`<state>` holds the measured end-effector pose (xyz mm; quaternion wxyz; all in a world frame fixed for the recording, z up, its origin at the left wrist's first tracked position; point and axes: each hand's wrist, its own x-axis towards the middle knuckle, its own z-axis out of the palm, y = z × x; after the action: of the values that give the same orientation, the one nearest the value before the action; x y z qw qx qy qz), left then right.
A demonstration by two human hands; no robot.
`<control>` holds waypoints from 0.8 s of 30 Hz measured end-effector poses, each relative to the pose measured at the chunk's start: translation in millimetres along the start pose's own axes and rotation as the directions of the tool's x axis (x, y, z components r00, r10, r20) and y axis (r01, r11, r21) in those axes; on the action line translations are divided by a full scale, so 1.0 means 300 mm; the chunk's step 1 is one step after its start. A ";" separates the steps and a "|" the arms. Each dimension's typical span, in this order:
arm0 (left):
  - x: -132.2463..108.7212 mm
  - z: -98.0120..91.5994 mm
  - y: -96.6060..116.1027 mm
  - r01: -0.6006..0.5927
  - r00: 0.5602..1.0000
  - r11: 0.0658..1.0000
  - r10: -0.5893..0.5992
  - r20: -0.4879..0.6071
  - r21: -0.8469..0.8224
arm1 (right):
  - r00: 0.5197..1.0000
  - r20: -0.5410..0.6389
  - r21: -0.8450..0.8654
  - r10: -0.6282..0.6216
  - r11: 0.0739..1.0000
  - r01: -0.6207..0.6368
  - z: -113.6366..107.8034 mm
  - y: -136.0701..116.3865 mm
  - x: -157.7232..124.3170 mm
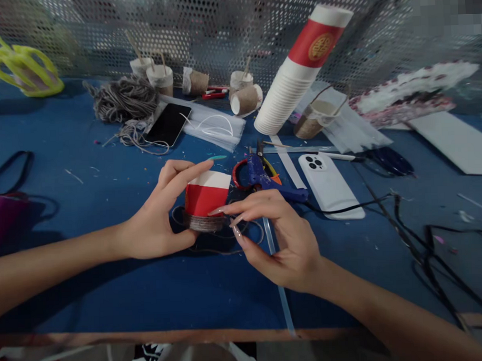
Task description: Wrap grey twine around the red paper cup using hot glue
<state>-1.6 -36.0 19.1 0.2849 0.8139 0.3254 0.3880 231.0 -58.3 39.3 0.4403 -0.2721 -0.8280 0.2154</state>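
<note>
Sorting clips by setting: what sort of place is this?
Likely a craft workspace, perhaps a workshop or classroom: there's a cup with yarn wound round its lower part, a glue gun nearby, and a tall stack of paper cups behind.

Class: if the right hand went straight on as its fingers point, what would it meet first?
The right hand would probably meet the red-and-white cup near its twine; depth is unclear, so they may be touching.
</note>
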 end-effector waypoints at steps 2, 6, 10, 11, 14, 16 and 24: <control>0.000 -0.001 0.001 0.004 1.000 1.000 -0.003 -0.005 0.006 | 1.000 0.005 -0.006 -0.004 1.000 0.004 -0.002 -0.001 0.003; 0.002 0.001 0.006 0.000 1.000 0.999 0.000 0.000 0.034 | 1.000 0.005 -0.002 -0.009 1.000 0.009 -0.001 -0.005 0.003; 0.002 0.003 0.010 0.000 1.000 0.998 0.000 0.000 0.067 | 0.999 0.001 -0.002 -0.042 0.999 0.042 0.003 -0.005 -0.006; 0.002 0.003 0.011 -0.004 1.000 0.997 0.004 0.002 0.077 | 0.999 0.008 -0.010 -0.045 0.999 0.045 0.003 -0.005 -0.007; 0.001 0.003 0.012 -0.015 1.000 0.996 0.014 0.006 0.092 | 0.999 0.033 -0.033 -0.029 0.999 0.030 0.001 -0.005 -0.007; 0.003 0.004 0.012 -0.012 1.000 0.997 0.012 0.006 0.080 | 0.998 0.052 -0.036 -0.023 0.999 0.025 -0.001 -0.006 -0.003; 0.002 0.006 0.000 -0.006 1.000 1.000 0.006 0.012 0.028 | 0.999 0.039 -0.005 -0.029 1.000 0.029 -0.002 -0.012 -0.006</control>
<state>0.2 -35.8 18.6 0.2742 0.8212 0.3266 0.3792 231.5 -62.2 40.7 0.4266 -0.2569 -0.8409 0.2120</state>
